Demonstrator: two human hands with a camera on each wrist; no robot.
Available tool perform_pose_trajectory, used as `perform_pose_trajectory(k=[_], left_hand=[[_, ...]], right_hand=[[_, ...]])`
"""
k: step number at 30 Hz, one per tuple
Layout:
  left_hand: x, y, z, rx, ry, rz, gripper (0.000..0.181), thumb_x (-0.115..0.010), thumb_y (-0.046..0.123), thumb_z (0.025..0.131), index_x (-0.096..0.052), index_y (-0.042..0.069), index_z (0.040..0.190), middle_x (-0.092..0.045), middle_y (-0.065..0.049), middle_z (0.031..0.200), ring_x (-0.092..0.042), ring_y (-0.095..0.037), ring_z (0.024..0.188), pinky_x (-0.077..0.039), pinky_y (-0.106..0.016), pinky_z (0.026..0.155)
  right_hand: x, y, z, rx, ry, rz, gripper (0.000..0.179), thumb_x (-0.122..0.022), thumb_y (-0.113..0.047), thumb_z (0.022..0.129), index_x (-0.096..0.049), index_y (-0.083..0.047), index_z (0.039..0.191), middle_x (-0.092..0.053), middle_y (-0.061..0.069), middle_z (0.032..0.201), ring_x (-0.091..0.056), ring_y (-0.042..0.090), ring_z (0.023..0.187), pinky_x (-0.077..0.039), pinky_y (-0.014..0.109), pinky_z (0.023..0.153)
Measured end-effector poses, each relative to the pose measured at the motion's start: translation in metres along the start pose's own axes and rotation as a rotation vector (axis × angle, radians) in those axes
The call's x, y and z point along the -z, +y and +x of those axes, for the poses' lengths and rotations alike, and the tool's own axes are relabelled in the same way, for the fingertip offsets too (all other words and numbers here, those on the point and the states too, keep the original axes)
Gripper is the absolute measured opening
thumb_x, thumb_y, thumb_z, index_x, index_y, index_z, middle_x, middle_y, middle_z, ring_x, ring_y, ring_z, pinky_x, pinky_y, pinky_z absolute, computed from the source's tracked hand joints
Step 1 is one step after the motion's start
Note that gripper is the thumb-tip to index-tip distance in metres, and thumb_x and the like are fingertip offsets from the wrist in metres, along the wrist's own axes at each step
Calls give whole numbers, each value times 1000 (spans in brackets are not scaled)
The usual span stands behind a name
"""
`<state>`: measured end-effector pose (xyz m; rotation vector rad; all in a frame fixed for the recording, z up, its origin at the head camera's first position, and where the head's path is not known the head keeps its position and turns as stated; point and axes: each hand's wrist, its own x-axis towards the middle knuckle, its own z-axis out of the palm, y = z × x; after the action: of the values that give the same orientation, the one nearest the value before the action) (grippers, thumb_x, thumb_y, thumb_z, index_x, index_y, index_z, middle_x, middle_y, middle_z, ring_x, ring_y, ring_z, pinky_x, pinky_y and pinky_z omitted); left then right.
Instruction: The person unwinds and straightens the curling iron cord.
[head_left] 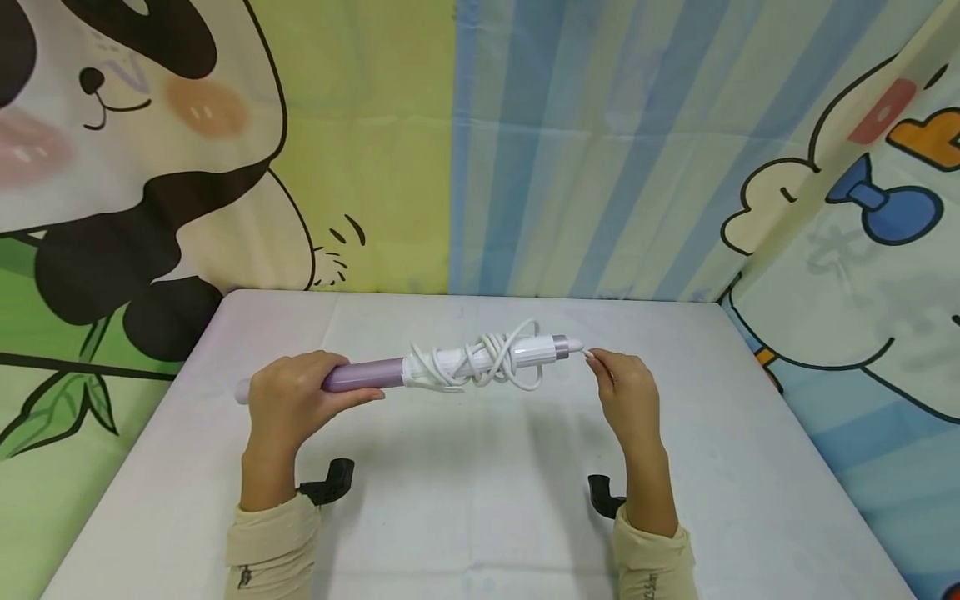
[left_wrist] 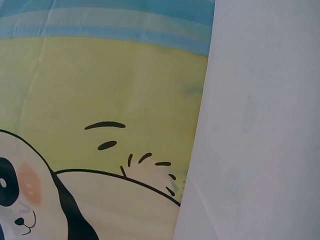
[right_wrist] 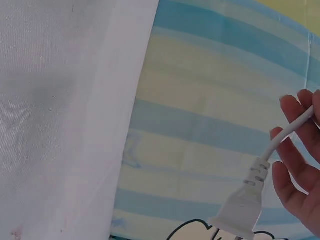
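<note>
My left hand (head_left: 292, 396) grips the purple barrel of a curling iron (head_left: 367, 375), held nearly level above the white table. Loops of its white cord (head_left: 491, 358) wind around the white handle, which points right. Just past the handle's tip, my right hand (head_left: 628, 396) pinches the cord. In the right wrist view, the cord runs across the fingers (right_wrist: 292, 157), and a white two-pin plug (right_wrist: 241, 207) hangs from it. That plug is hidden in the head view. The left wrist view shows neither the left hand nor the iron.
The white table (head_left: 465, 517) extends under both hands. Behind it hangs a printed cloth (head_left: 585, 150) with a panda and blue stripes. Black wrist mounts (head_left: 333, 483) stick out inward from both wrists.
</note>
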<state>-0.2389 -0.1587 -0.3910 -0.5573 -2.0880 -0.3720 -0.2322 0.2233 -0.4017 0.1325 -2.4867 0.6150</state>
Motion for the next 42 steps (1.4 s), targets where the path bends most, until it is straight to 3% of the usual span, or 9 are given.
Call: perform_pose_trajectory(k=[8, 10, 16, 21, 25, 28, 31, 36, 42], left_hand=[[5, -4, -4, 136, 10, 76, 88, -34, 82, 72, -67, 1, 72, -64, -13, 60, -52, -27, 41, -35, -35, 39], [6, -5, -4, 151, 6, 80, 89, -33, 82, 72, -68, 0, 73, -64, -14, 61, -53, -29, 43, -36, -36, 40], [2, -3, -2, 139, -8, 99, 88, -32, 82, 73, -67, 1, 73, -64, -13, 61, -53, -27, 42, -38, -36, 41], [-1, 1, -3, 122, -1, 97, 87, -32, 82, 73, -66, 2, 70, -63, -11, 58, -50, -25, 40, -35, -34, 40], [-3, 3, -2, 101, 10, 99, 86, -33, 82, 73, -66, 2, 69, -62, -10, 57, -48, -24, 39, -34, -33, 39], [-5, 5, 0, 88, 13, 94, 85, -34, 81, 73, -66, 3, 69, -62, -9, 56, -47, -23, 38, -33, -33, 38], [-6, 6, 1, 79, -3, 94, 85, -33, 82, 73, -66, 3, 69, -62, -9, 56, -46, -22, 38, -32, -32, 38], [-6, 7, 1, 76, -32, 89, 87, -31, 82, 73, -66, 3, 70, -62, -9, 56, -45, -21, 38, -31, -30, 38], [-4, 4, 0, 68, -64, 97, 88, -29, 82, 74, -66, 2, 70, -62, -9, 57, -45, -21, 38, -32, -29, 39]], right_hand=[[1, 15, -2, -67, -469, -52, 18, -55, -11, 90, -66, 0, 100, -68, 9, 84, -58, 28, 85, -47, 41, 71], [1, 20, -3, -74, -506, -54, 18, -53, -11, 91, -65, 0, 101, -68, 8, 84, -57, 28, 85, -46, 42, 72], [-6, 22, -4, -63, -476, -136, 19, -53, -11, 91, -65, -1, 102, -67, 12, 87, -57, 35, 84, -46, 50, 73], [-6, 3, -6, -68, -595, -108, 37, -57, -17, 89, -53, -3, 124, -59, 21, 111, -53, 40, 103, -43, 52, 84], [-5, -33, -12, 35, -548, 86, 58, -61, -28, 87, -40, -3, 135, -47, 21, 131, -41, 39, 122, -34, 55, 97], [-13, -62, -17, 150, -528, 276, 61, -60, -31, 88, -36, -3, 137, -42, 17, 138, -36, 34, 128, -32, 51, 102], [-24, -83, -23, 194, -547, 392, 60, -57, -30, 90, -33, -4, 138, -40, 13, 140, -36, 28, 131, -32, 46, 104], [-30, -93, -26, 221, -453, 451, 33, -57, -20, 90, -51, -8, 120, -63, 4, 112, -57, 18, 108, -45, 39, 90], [-9, -79, -19, 315, -180, 365, 12, -61, -5, 85, -58, -5, 96, -67, 2, 87, -61, 17, 84, -47, 36, 74]])
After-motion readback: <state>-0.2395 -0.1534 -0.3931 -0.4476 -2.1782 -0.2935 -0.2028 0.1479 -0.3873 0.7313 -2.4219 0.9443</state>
